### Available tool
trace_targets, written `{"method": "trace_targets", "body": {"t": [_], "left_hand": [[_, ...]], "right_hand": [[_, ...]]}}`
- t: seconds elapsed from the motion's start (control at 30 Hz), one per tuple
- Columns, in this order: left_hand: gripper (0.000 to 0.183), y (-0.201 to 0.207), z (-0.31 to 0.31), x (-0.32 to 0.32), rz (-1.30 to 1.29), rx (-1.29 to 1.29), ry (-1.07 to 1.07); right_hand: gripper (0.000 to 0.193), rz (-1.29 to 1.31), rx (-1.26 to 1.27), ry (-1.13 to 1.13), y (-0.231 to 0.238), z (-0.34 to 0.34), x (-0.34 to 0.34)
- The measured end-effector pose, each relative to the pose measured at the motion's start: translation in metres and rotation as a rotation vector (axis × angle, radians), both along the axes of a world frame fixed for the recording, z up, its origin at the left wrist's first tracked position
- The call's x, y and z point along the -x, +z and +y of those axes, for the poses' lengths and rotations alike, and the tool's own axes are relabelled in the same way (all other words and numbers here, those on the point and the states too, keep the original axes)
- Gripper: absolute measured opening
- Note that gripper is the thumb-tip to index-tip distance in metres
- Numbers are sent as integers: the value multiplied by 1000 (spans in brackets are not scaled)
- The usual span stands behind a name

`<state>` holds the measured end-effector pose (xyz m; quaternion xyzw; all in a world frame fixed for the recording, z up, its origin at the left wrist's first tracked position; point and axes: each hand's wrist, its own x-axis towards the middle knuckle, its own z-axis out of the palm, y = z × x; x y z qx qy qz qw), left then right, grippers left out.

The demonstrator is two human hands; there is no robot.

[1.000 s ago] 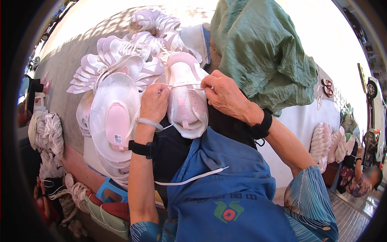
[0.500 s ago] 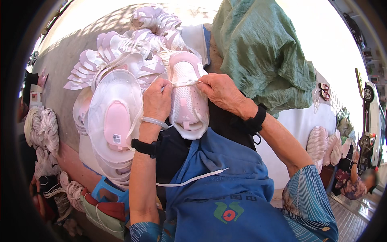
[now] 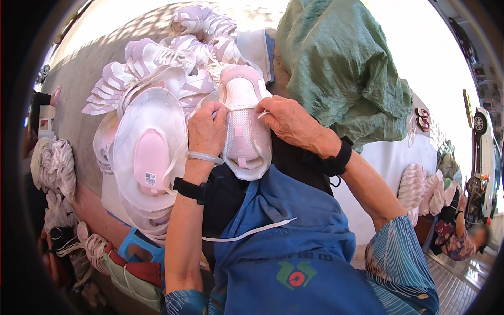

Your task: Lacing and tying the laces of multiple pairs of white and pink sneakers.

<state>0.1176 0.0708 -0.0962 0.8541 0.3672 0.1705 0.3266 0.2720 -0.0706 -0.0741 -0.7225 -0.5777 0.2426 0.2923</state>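
Lace (image 3: 264, 113) pinched over a pink-and-white shoe (image 3: 244, 126)

Green sheet (image 3: 344, 73), crumpled and bulky, fills the upper right; blue apron (image 3: 294, 210) covers the person's lap; beyond the shoe, to the upper left, spreads a heap of shoe uppers (image 3: 152, 58), white and pale lilac, nested in rows; nearer stands a stack of translucent oval pieces (image 3: 127, 121), the top one rimmed and dish-like; the shoe rests at the apron's upper edge, between the two hands, pink toe pointing away from the person, heel loop toward the apron.

Both grips are narrow; the right hand (image 3: 289, 121) presses thumb and forefinger together on the lace, a short white end poking out between them, at the shoe's right edge; the left hand (image 3: 206, 131) is curled tight, fingertips drawn together on the lace at the shoe's left edge; the lace crosses the shoe between them.

Below the oval stack sits a blue plastic stool (image 3: 135, 242); inside the top oval piece lies a pink sole-shaped pad (image 3: 151, 152); smallest, a white label (image 3: 150, 179) marks the pad's near end.
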Motion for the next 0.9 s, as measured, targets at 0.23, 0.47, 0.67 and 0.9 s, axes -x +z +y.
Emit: {"method": "trace_targets", "body": {"t": [0.23, 0.47, 0.67, 0.9], "left_hand": [[19, -3, 1, 5, -105, 219, 100], [16, -1, -3, 2, -52, -71, 41], [27, 8, -20, 10, -11, -192, -83], [33, 23, -13, 6, 250, -171, -204]], "right_hand": [[17, 9, -66, -16, -3, -3, -1], [17, -100, -52, -54, 1, 0, 0], [19, -48, -31, -183, 1, 4, -1], [17, -97, -18, -171, -3, 12, 3]]}}
